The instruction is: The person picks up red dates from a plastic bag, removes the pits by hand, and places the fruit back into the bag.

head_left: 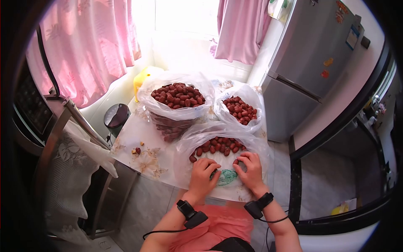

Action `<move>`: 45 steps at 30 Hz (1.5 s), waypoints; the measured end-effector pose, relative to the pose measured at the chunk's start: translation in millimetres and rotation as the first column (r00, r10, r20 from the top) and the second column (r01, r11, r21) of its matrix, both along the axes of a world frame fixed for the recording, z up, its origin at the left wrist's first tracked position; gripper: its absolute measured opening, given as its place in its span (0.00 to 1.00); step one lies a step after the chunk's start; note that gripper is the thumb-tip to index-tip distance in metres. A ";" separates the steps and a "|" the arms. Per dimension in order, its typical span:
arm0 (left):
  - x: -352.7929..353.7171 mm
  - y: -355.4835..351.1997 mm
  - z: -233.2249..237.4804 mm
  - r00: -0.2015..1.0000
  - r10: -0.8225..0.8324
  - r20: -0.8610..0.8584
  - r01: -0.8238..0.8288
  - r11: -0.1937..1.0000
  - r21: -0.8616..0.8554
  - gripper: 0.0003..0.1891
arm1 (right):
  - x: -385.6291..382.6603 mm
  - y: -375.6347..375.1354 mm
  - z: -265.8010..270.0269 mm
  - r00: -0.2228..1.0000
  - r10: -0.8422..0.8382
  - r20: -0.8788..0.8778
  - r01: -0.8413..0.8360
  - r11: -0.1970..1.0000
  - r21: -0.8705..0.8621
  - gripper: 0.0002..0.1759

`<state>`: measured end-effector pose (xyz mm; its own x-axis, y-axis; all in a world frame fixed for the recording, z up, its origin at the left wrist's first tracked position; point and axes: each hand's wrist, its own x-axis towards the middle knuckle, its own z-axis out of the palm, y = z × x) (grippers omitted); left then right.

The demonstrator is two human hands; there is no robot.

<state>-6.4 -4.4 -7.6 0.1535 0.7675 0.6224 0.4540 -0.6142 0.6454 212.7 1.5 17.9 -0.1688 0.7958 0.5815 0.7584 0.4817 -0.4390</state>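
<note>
A clear plastic bag (pixel 181 156) with a green print lies open at the near side of the table, with red dates (pixel 219 145) gathered toward its far side. My left hand (pixel 201 176) rests over the bag's near left part, its fingers curled around something dark, mostly hidden. Across from it, my right hand (pixel 251 171) pinches a single red date (pixel 236 162) between thumb and fingers. Behind, a large bag (pixel 147 93) is heaped with dates (pixel 178 95). To its right stands a smaller open bag (pixel 219 110), also holding dates (pixel 241 111).
A floral-patterned tablecloth (pixel 126 143) covers the table. A loose date with small bits (pixel 137 150) lies at the left. A grey refrigerator (pixel 308 63) stands to the right, a cloth-draped chair (pixel 71 159) to the left. Pink curtains (pixel 84 46) hang behind.
</note>
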 end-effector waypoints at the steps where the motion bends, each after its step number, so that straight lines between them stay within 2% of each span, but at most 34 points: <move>1: -0.5 0.0 -0.4 1.000 0.002 0.001 -0.002 1.000 -0.002 0.11 | -1.2 0.7 -1.8 1.000 0.006 -0.002 -0.006 1.000 0.001 0.16; 4: -0.2 -0.8 -0.5 1.000 0.005 0.001 -0.005 1.000 -0.012 0.11 | -3.8 0.8 -5.7 1.000 0.003 0.025 -0.003 1.000 -0.018 0.18; 7: 0.4 -0.2 0.3 1.000 0.024 0.005 -0.024 1.000 -0.004 0.13 | -5.7 -1.9 0.1 0.999 0.035 -0.042 -0.036 0.999 -0.021 0.18; 9: 1.0 -0.8 3.3 1.000 0.031 0.007 -0.031 1.000 0.003 0.14 | -12.1 -7.0 7.3 0.959 0.083 -0.270 -0.140 0.970 -0.197 0.18; 10: 0.9 -1.6 4.3 0.999 0.036 0.010 -0.036 0.999 0.012 0.15 | -14.8 -8.2 3.0 0.959 0.082 -0.273 -0.140 0.969 -0.201 0.18; 12: 0.0 -1.7 4.7 0.999 0.024 0.021 -0.025 1.000 0.017 0.16 | -21.0 -9.1 -6.1 0.867 0.079 -0.493 -0.266 0.908 -0.322 0.20; 15: -4.0 0.1 1.5 1.000 -0.009 0.012 0.009 0.999 0.039 0.17 | -30.5 -14.7 -5.9 0.859 0.136 -0.493 -0.345 0.866 -0.362 0.21; 19: -2.1 0.5 0.9 1.000 -0.027 0.013 0.027 0.999 0.038 0.15 | -31.0 -17.4 -6.5 0.873 0.108 -0.476 -0.314 0.870 -0.379 0.21; 21: -2.2 -0.2 1.3 0.999 -0.034 0.023 0.033 0.999 0.016 0.14 | -30.2 -16.8 -10.2 0.897 0.153 -0.415 -0.290 0.912 -0.289 0.18; 27: -3.6 -0.4 2.1 0.999 -0.035 0.020 0.035 0.999 0.002 0.12 | -32.8 -18.2 -6.9 0.920 0.163 -0.357 -0.247 0.947 -0.205 0.15; 35: -3.7 -1.5 3.2 1.000 -0.030 0.000 0.030 0.999 0.021 0.10 | -33.5 -19.7 -4.5 0.920 0.160 -0.358 -0.246 0.947 -0.208 0.12; 37: -3.6 -1.1 0.3 0.999 -0.014 0.049 0.014 1.000 0.004 0.10 | -33.2 -19.0 -4.6 0.920 0.157 -0.360 -0.243 0.947 -0.209 0.10; 39: -3.0 -0.8 0.8 0.998 -0.016 0.063 0.017 1.000 -0.004 0.11 | -31.3 -17.0 -5.4 0.938 0.199 -0.284 -0.252 0.954 -0.162 0.07; 45: -2.4 -1.7 3.8 0.997 -0.005 0.077 0.007 1.000 -0.021 0.12 | -33.7 -16.6 -2.5 0.924 0.215 -0.317 -0.274 0.949 -0.156 0.05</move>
